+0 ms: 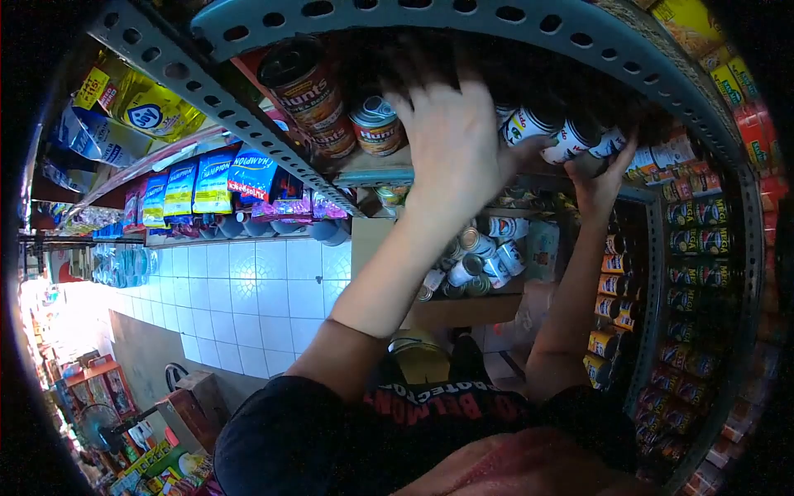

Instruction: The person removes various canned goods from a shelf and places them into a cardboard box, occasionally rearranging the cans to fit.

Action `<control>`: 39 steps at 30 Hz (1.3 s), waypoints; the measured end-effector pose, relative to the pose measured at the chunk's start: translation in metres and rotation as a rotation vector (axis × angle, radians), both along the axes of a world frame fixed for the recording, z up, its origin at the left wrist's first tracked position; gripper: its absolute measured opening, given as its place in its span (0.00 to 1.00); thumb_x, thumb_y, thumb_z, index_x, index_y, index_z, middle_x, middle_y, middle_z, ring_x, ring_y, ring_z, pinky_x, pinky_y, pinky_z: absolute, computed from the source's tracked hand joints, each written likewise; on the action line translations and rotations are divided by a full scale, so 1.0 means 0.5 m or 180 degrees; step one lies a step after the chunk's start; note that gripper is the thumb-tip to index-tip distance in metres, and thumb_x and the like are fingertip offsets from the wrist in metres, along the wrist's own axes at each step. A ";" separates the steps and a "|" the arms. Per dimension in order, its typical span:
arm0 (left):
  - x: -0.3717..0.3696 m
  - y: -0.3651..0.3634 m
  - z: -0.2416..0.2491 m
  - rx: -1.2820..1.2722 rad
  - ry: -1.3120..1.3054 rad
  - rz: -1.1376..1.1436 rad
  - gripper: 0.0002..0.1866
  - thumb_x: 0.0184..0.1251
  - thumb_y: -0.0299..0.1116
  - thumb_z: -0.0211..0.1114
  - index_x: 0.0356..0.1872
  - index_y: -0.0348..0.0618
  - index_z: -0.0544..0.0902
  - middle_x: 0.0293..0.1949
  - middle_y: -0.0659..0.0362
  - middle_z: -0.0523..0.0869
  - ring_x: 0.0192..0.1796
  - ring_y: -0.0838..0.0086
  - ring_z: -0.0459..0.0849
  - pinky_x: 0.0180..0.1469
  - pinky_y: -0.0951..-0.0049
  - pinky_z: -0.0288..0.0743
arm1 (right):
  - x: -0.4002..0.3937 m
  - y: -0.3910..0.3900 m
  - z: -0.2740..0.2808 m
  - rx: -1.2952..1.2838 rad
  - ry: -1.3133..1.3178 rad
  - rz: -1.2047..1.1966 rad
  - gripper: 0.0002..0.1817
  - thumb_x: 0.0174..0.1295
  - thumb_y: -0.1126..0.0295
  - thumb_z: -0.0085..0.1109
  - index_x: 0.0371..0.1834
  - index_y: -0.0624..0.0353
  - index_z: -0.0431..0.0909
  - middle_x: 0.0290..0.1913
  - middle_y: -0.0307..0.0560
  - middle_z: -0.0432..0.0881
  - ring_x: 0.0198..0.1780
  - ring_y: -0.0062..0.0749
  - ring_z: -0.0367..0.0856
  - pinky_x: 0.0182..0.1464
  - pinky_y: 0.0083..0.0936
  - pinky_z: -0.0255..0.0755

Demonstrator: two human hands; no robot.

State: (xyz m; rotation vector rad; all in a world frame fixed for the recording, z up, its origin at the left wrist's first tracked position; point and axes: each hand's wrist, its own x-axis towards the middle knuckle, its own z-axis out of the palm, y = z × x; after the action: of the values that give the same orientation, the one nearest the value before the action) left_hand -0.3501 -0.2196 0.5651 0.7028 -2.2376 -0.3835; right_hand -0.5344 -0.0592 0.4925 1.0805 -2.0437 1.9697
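My left hand (451,132) reaches up into a dark shelf, back toward me, with its fingers spread and blurred at the tips. Its thumb points right, close to a white-labelled can (532,126). Left of the hand stand Hunt's cans (376,128), one beside a taller stack. At the right, my right hand (600,183) has thumb and fingers around the end of a tilted white-labelled can (608,142). Another white-labelled can (571,140) lies between the hands in the same row. What my left fingertips touch is hidden in shadow.
A perforated metal shelf beam (397,16) curves overhead. Below the arms, a cardboard box (463,310) holds several loose cans. Stacked cans (695,240) line the right side. Blue Champion packs (215,182) and yellow Joy pouches (153,107) fill the left shelves.
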 end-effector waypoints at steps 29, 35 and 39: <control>-0.092 -0.076 -0.104 -0.0677 0.0042 -0.0293 0.36 0.53 0.49 0.74 0.66 0.51 0.81 0.67 0.28 0.71 0.70 0.21 0.63 0.68 0.10 0.42 | -0.012 -0.041 0.004 0.1011 0.0842 -0.0612 0.73 0.31 0.37 0.88 0.78 0.62 0.55 0.71 0.66 0.67 0.71 0.61 0.69 0.71 0.52 0.68; -0.108 -0.087 -0.114 -0.1000 -0.0331 -0.0089 0.31 0.56 0.40 0.68 0.66 0.50 0.82 0.68 0.28 0.71 0.69 0.21 0.63 0.67 0.09 0.43 | -0.033 -0.046 0.005 0.1063 0.0987 -0.0497 0.76 0.29 0.33 0.86 0.79 0.65 0.55 0.72 0.68 0.65 0.72 0.63 0.66 0.72 0.55 0.66; -0.107 -0.086 -0.115 -0.1005 -0.0013 -0.0107 0.44 0.43 0.52 0.74 0.66 0.43 0.80 0.66 0.32 0.75 0.69 0.31 0.69 0.70 0.24 0.52 | -0.044 -0.054 -0.001 0.0870 0.0487 -0.0080 0.76 0.29 0.36 0.88 0.79 0.65 0.54 0.73 0.67 0.65 0.74 0.62 0.64 0.74 0.53 0.63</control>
State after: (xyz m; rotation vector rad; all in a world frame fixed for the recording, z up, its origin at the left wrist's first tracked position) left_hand -0.4036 -0.2624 0.5076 0.4990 -2.2471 -0.0410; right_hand -0.5562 -0.0864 0.4917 1.2057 -2.2739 1.5730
